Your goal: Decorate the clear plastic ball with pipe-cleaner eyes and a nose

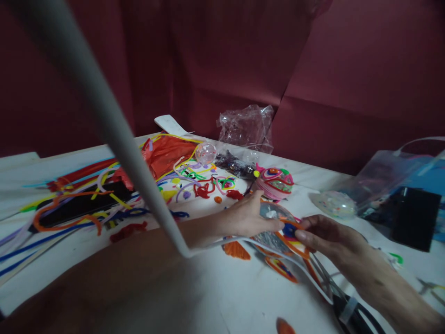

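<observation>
My left hand (pixel 252 215) reaches across from the left and holds a clear ball (pixel 273 239) trimmed with orange pipe cleaner. From the right, the thumb and fingers of my right hand (pixel 321 234) pinch the orange edge of a blue-centred decoration (pixel 289 229) on that ball. Just behind my left hand rests a ball wound with pink pipe cleaner (pixel 273 183). An orange-rimmed piece (pixel 281 269) lies on the table below the held ball. Black-handled scissors (pixel 347 308) are beneath my right forearm.
Loose coloured pipe cleaners (pixel 73 204) and a red plastic bag (pixel 170 153) spread over the left. Clear balls (pixel 206 153) and crumpled clear plastic (pixel 246 127) stand farther back. A blurred grey bar (pixel 114 120) crosses the view. At right is a black box (pixel 415 218).
</observation>
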`<action>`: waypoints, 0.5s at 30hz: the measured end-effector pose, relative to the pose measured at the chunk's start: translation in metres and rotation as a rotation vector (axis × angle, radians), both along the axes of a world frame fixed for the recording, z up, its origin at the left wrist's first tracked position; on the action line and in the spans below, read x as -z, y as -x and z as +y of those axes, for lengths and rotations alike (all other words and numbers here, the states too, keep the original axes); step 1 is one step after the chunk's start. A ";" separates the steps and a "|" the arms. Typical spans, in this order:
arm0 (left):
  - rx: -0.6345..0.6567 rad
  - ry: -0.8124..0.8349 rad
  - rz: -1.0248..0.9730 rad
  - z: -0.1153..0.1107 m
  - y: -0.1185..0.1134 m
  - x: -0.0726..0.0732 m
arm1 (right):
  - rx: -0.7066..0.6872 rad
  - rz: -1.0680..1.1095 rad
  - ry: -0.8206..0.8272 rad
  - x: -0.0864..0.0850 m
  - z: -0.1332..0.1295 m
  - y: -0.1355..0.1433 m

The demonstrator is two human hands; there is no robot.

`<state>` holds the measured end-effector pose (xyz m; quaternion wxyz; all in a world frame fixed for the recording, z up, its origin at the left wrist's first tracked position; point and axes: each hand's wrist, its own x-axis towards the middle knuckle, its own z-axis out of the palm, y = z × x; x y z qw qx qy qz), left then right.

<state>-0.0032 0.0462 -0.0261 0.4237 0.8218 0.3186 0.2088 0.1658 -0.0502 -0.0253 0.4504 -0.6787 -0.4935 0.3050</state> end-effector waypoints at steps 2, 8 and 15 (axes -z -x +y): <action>0.036 0.004 -0.062 0.003 0.001 0.003 | -0.038 -0.033 0.005 0.002 -0.004 -0.007; 0.139 0.039 -0.236 0.012 -0.001 0.018 | -0.086 -0.008 0.026 0.015 -0.005 -0.010; 0.144 0.018 -0.251 0.015 -0.003 0.021 | -0.033 -0.012 0.054 0.022 -0.001 0.000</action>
